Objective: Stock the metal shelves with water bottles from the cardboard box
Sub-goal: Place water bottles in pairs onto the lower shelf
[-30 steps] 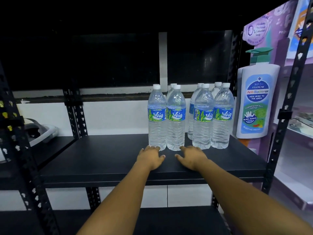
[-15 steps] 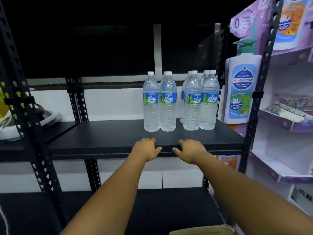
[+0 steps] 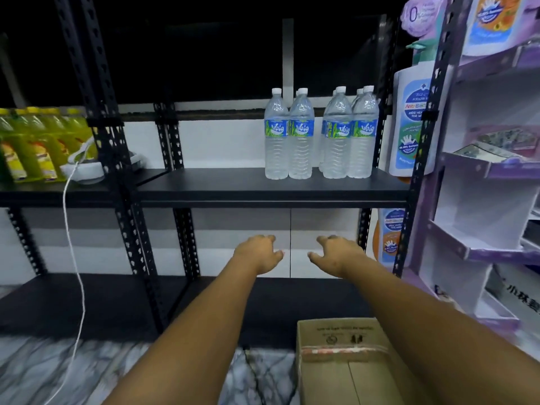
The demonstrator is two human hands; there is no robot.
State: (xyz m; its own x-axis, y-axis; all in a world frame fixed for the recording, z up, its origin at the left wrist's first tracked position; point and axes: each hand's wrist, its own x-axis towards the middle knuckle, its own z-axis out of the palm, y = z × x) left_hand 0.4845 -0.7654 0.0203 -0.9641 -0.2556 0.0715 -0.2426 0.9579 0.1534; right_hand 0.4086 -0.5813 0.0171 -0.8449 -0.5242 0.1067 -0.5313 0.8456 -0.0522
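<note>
Fingers of left hand [image 3: 258, 252] and right hand [image 3: 336, 252] hang loose, empty, below the shelf [image 3: 204, 197] edge.

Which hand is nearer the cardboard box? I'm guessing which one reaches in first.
Right. The right hand hangs above the cardboard box, its forearm passing over the box's right side; the left hand is above and off to the box's left.

Seven water bottles [image 3: 302, 133]; one cardboard box [image 3: 347, 361]; two hands [image 3: 258, 252].

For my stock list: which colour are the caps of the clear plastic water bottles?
White caps on the clear plastic water bottles, best seen in the head view.
</note>
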